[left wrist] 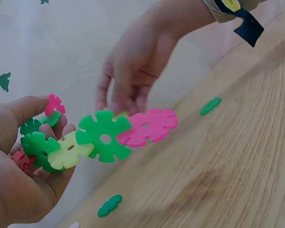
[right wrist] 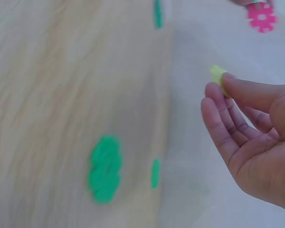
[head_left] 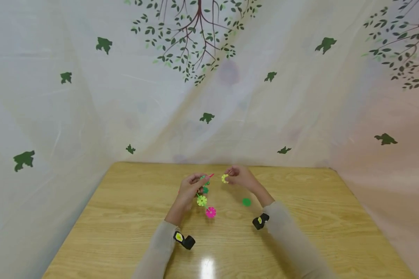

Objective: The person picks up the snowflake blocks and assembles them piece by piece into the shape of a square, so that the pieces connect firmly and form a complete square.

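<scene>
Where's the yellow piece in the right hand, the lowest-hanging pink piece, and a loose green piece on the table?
Yellow piece [right wrist: 217, 73]: right wrist view, on its exposed upper part.
Pink piece [head_left: 210, 212]: head view, the middle of its face.
Green piece [head_left: 246, 202]: head view, the middle of its top.

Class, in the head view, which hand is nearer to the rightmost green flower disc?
Right. In the picture, the right hand is just above the green flower disc; the left hand is well left of it, holding linked flower discs.
</scene>
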A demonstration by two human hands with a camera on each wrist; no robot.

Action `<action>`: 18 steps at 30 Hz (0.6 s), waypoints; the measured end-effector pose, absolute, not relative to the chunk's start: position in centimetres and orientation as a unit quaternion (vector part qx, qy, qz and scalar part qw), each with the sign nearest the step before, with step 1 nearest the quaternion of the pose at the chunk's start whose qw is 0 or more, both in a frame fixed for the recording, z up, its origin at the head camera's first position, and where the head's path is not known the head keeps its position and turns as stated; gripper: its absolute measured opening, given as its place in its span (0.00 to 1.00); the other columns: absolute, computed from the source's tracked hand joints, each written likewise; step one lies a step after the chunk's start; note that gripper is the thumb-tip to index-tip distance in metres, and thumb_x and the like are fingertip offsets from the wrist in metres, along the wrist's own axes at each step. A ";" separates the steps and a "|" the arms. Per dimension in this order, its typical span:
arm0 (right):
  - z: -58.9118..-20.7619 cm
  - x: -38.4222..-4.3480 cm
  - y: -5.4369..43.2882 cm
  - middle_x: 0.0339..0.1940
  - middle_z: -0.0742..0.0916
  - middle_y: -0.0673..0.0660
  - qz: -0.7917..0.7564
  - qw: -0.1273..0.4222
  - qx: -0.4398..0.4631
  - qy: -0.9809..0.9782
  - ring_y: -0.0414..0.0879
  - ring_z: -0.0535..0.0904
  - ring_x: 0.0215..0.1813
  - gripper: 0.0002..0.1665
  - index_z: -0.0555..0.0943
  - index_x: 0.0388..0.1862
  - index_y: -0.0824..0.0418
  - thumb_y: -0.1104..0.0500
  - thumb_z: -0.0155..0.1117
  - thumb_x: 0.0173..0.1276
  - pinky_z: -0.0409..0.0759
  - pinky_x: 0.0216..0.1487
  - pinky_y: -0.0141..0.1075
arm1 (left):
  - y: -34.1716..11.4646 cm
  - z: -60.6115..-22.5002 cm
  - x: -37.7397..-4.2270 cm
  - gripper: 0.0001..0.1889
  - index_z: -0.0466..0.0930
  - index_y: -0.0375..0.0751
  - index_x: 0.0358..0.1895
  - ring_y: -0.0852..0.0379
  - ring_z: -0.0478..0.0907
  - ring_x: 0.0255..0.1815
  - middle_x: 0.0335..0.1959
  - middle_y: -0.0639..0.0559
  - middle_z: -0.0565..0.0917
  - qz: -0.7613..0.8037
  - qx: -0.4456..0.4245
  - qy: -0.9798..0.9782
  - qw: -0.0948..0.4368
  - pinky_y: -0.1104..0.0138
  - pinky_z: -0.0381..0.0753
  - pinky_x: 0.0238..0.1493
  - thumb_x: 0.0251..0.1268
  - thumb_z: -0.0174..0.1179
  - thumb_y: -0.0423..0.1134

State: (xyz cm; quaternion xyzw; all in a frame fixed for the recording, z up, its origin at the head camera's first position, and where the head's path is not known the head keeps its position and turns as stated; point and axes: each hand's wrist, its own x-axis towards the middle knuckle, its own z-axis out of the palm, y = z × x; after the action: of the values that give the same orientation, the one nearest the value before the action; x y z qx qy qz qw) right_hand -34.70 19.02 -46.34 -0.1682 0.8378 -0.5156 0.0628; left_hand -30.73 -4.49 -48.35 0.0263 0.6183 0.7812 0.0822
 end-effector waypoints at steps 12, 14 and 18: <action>-44.4 -33.6 16.4 0.37 0.89 0.56 -0.638 0.035 -0.156 0.753 0.38 0.86 0.33 0.15 0.81 0.53 0.77 0.68 0.66 0.71 0.87 0.40 0.32 | -4.8 -48.4 -30.6 0.14 0.82 0.38 0.50 0.62 0.76 0.21 0.30 0.53 0.84 0.778 0.032 0.622 0.085 0.72 0.80 0.24 0.69 0.67 0.44; -44.5 -33.7 16.3 0.37 0.89 0.57 -0.642 0.029 -0.154 0.750 0.38 0.86 0.33 0.15 0.81 0.53 0.77 0.68 0.66 0.71 0.87 0.39 0.31 | -4.9 -48.3 -30.7 0.15 0.82 0.37 0.51 0.64 0.76 0.21 0.29 0.55 0.85 0.779 0.032 0.620 0.084 0.72 0.81 0.25 0.70 0.67 0.44; -44.7 -33.7 16.0 0.37 0.89 0.56 -0.650 0.021 -0.140 0.747 0.38 0.85 0.32 0.15 0.82 0.53 0.76 0.68 0.66 0.71 0.87 0.40 0.32 | -5.0 -48.2 -30.8 0.15 0.81 0.36 0.52 0.64 0.76 0.21 0.28 0.57 0.84 0.781 0.035 0.618 0.082 0.72 0.82 0.25 0.70 0.66 0.43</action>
State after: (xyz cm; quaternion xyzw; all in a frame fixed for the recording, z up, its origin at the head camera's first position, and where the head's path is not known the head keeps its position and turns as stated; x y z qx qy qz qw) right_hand -33.74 15.98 -44.69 -0.1395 0.7471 -0.6496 0.0211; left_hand -30.79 -4.97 -48.23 0.0352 0.6177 0.7813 0.0820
